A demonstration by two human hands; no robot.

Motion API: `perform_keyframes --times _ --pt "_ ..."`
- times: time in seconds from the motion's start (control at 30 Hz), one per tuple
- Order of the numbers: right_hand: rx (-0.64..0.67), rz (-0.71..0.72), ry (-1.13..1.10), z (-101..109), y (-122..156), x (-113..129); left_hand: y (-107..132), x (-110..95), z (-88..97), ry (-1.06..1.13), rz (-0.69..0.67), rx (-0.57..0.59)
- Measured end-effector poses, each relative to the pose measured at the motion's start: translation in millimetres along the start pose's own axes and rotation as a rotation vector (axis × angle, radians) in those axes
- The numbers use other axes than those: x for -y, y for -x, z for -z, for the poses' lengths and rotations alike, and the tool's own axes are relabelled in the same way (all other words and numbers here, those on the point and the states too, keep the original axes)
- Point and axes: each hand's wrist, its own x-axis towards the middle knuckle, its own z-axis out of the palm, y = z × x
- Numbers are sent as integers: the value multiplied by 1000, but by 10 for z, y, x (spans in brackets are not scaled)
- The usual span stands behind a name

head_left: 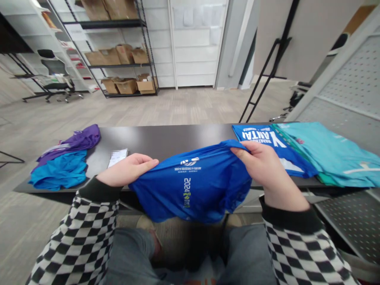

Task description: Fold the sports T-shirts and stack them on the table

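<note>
Left grip (127,170); right grip (263,170); blue T-shirt (190,188) stretched between

Bright, even indoor light leaves only soft shadows beneath the blue polyester T-shirt (190,190); wide-angle distortion bows the black metal shelving (118,59) at eleven o'clock.

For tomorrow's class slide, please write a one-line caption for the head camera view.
A left hand and a right hand hold up a blue 2024 T-shirt above a dark table.
</note>
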Motion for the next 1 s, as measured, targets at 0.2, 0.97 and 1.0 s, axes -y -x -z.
perform_keyframes --times 0.2,0.97,1.0 --pt "-28 14 102 -6 -45 -52 -5 67 -42 345 -102 -55" --pt "39 36 595 -278 -667 -354 -905 94 -20 -698 -181 -573" --pt "64 26 659 -332 -835 -394 -1086 79 37 -775 -152 -528"
